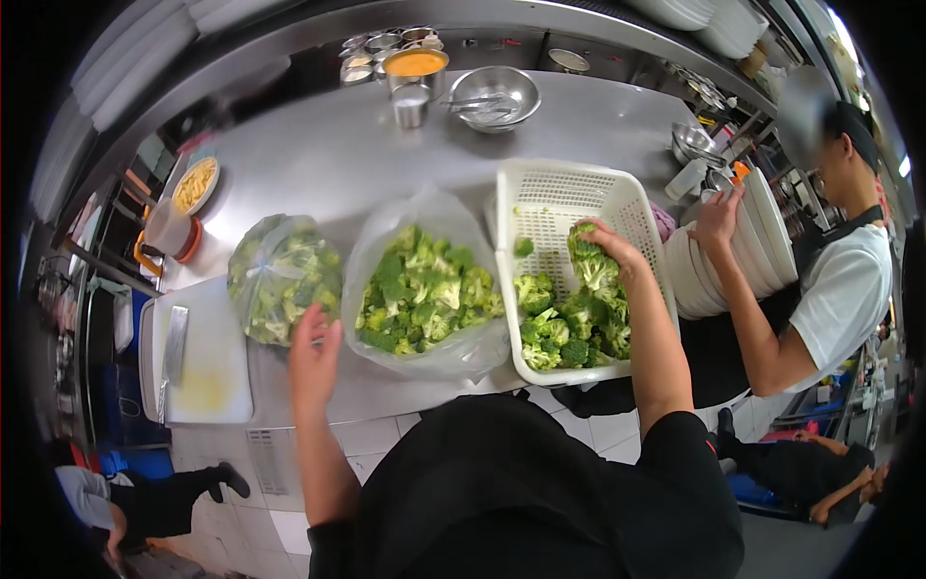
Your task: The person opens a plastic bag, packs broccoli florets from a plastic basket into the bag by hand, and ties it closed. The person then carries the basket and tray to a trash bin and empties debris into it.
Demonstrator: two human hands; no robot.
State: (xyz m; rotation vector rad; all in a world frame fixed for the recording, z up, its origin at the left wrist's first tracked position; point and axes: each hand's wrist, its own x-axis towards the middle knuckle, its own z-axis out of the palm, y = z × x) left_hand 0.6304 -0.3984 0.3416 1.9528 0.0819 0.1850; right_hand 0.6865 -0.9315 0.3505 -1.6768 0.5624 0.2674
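- The right hand (617, 249) is over the white basket (555, 198). Its fingers are curled around a broccoli clump (595, 265). I can't tell if the clump is one piece or a few close together.
- The clump sits under the fingers, a bit to the left of the palm. Its long way runs from the far side of the basket toward the person's body, with the near end right by the heap of loose broccoli (574, 338).
- The open bag (434, 207) is just left of the basket, with its mouth wide and lots of broccoli bits (429, 289) inside. From the clump, the bag is to the left, and the basket's left wall stands between them.
- The left hand (315, 345) has its fingers loosely spread and I see nothing in them. It is by the near right side of the tied bag (280, 289), also full of broccoli. I can't tell if it touches.
- So the open bag lies between the two hands, but only the right one has hold of broccoli.
- On the far left, a knife (175, 347) lies on a white board (217, 381).
- On the right, another worker (844, 280) holds big white plates (694, 280).
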